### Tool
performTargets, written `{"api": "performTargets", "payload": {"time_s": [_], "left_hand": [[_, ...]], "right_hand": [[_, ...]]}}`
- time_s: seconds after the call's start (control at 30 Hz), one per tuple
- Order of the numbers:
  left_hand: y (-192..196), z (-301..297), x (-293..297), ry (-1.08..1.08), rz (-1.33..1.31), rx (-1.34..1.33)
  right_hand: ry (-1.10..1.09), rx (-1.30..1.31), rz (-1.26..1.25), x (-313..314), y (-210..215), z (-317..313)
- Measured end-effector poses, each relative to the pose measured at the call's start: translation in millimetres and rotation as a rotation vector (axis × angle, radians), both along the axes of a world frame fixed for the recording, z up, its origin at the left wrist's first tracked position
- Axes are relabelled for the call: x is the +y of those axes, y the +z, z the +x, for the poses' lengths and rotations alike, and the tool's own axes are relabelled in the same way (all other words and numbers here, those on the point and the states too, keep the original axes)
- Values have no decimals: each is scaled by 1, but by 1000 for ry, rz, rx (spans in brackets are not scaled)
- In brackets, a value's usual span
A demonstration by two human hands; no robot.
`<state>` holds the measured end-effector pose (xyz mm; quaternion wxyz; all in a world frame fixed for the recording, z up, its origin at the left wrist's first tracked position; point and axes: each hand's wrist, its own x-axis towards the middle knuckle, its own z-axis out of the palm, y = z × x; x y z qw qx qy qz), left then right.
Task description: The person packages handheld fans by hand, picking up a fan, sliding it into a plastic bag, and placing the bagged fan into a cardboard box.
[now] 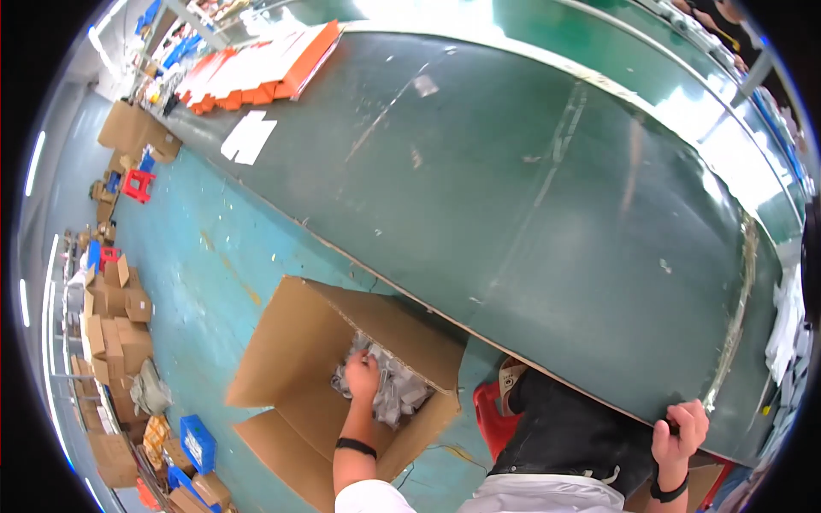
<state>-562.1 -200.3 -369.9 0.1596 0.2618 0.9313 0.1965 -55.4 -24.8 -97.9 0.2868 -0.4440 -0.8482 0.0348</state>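
The left hand [363, 374] was down inside a big brown box [282, 342], on top of a heap of small, see-through bags [395, 398]. Its fingers were curled in and touched the bags, but it was too hard to tell if they were holding one. The bags lay deep in the box, all jumbled, and pointed many ways. The heap was a bit longer one way, and that long way slanted from the upper left down to the lower right.

The box stood on the blue floor [197, 265], just beside the long green surface [479, 179]. Its open top faced up, and two flaps stuck out to the left. Its side nearest the surface slanted down to the right, much like the surface's edge.

The right hand [682, 430] was well apart from the box, at the near edge of the surface. Its fingers were bent, and I could not tell if it held anything. Each wrist had a black band [357, 446]. White paper [249, 137] lay on the surface at the far left, near a white and orange pile [256, 73].
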Motion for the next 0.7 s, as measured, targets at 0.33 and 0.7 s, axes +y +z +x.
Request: {"api": "performTargets", "payload": {"time_s": [0.33,0.7], "left_hand": [[300,162,112,-428,900,-12],[270,316,200,-711,814,-342]], "right_hand": [[182,257,134,14,10,10],[-531,457,51,-50,84,228]]}}
